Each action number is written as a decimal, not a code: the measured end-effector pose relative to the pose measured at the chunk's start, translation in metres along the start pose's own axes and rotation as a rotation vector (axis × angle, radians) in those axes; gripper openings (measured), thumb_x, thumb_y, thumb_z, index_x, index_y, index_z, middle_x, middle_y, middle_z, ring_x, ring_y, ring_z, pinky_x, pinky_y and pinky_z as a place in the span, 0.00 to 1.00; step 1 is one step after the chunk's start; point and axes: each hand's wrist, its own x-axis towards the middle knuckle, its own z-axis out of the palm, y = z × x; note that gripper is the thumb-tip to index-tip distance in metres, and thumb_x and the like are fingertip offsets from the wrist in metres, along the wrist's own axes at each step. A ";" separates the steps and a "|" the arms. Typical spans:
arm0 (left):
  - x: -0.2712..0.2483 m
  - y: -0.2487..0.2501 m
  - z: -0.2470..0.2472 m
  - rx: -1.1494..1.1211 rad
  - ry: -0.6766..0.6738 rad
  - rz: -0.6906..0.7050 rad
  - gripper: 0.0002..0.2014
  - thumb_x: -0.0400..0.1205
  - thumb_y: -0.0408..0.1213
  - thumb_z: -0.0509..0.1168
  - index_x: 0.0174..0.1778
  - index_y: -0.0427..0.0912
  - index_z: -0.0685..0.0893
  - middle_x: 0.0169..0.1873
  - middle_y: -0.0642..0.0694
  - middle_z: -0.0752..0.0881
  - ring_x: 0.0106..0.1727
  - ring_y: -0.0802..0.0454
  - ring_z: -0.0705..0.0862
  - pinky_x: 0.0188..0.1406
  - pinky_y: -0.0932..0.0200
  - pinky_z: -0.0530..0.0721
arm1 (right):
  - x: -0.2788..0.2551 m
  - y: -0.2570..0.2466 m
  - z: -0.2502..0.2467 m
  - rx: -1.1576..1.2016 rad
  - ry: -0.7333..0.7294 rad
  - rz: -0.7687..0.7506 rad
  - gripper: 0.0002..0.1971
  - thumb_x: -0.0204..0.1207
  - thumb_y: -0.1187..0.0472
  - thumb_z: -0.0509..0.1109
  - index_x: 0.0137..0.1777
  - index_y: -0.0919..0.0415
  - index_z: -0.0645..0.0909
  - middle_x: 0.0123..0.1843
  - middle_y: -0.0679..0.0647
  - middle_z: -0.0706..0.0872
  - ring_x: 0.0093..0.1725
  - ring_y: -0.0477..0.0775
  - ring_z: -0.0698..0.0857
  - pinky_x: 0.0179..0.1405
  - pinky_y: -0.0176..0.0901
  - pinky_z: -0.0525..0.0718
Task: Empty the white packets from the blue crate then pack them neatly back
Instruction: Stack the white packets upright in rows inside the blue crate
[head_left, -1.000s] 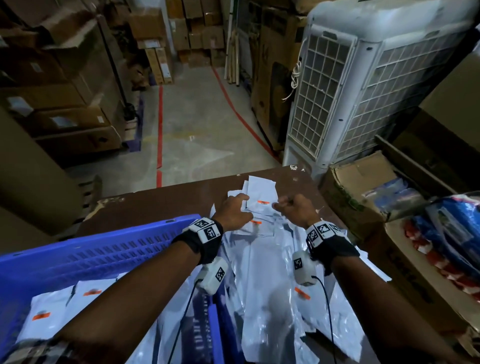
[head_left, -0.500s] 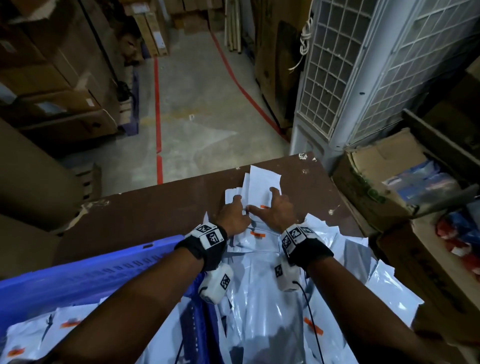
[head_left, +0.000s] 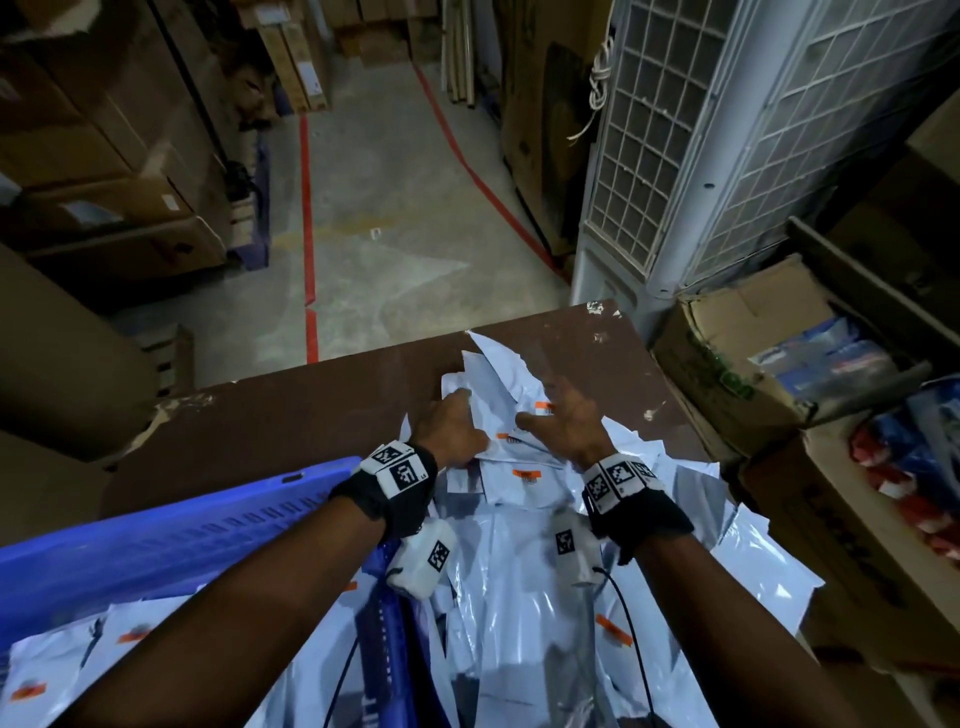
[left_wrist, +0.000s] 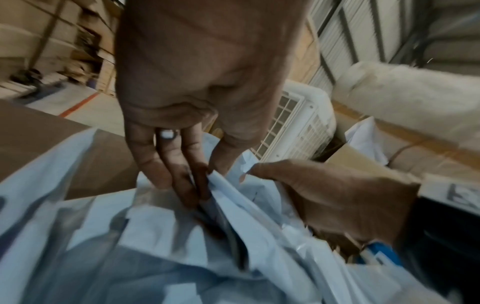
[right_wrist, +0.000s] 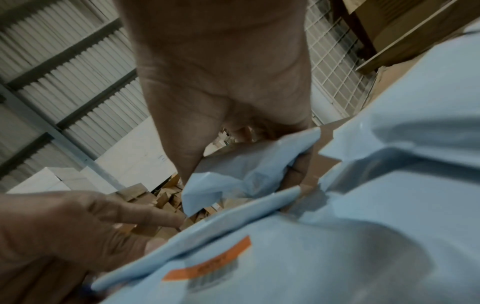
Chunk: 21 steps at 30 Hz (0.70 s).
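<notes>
1. Both hands have pushed further over the pile since half a second ago, and my view has dipped lower, so the cooler's top is gone from the head view.
2. Left hand (head_left: 451, 422) is at the far end of the heap: its fingers (left_wrist: 182, 181) run fairly straight down into the folds, thumb just beside them at one thin edge. I cannot tell whether that grip has closed on a packet or is only parting the layers.
3. Right hand (head_left: 569, 415) lies spread and relaxed, palm down on the top sheets. To my eye it is pinning them so that they do not slide.
4. White packets (head_left: 524, 597) are mostly out, heaped on the brown surface (head_left: 291, 415), right of the blue crate (head_left: 171, 540); a few lie inside the crate at near left.
5. Emptying looks nearly done, I judge; now the hands seem to be gathering the far end of the pile.
6. Packets are thin, glossy, crinkled film, flat and limp, each with an orange label (right_wrist: 207, 258) and barcode. Slippery stuff, I reckon.
7. Crate wall is rigid slotted plastic; the surface is scuffed and chipped at its far edge.
</notes>
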 end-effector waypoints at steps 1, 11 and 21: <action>-0.009 0.004 -0.002 0.062 -0.033 0.022 0.30 0.67 0.47 0.73 0.65 0.45 0.78 0.56 0.43 0.86 0.57 0.41 0.86 0.57 0.47 0.87 | -0.007 0.001 -0.004 0.024 0.007 -0.002 0.30 0.71 0.55 0.80 0.72 0.57 0.76 0.66 0.55 0.84 0.64 0.57 0.83 0.60 0.44 0.80; -0.089 0.042 0.008 0.322 -0.300 0.107 0.25 0.79 0.38 0.70 0.72 0.48 0.73 0.66 0.45 0.80 0.51 0.47 0.86 0.44 0.55 0.87 | -0.096 0.025 -0.031 0.032 0.007 0.006 0.28 0.70 0.53 0.81 0.69 0.55 0.76 0.56 0.50 0.84 0.60 0.54 0.83 0.54 0.38 0.74; -0.122 0.064 0.035 0.473 -0.337 0.318 0.13 0.77 0.35 0.63 0.55 0.41 0.86 0.52 0.39 0.89 0.53 0.40 0.89 0.49 0.50 0.89 | -0.165 0.073 -0.061 0.013 -0.042 0.076 0.39 0.62 0.62 0.87 0.72 0.47 0.73 0.53 0.51 0.84 0.45 0.46 0.85 0.45 0.30 0.80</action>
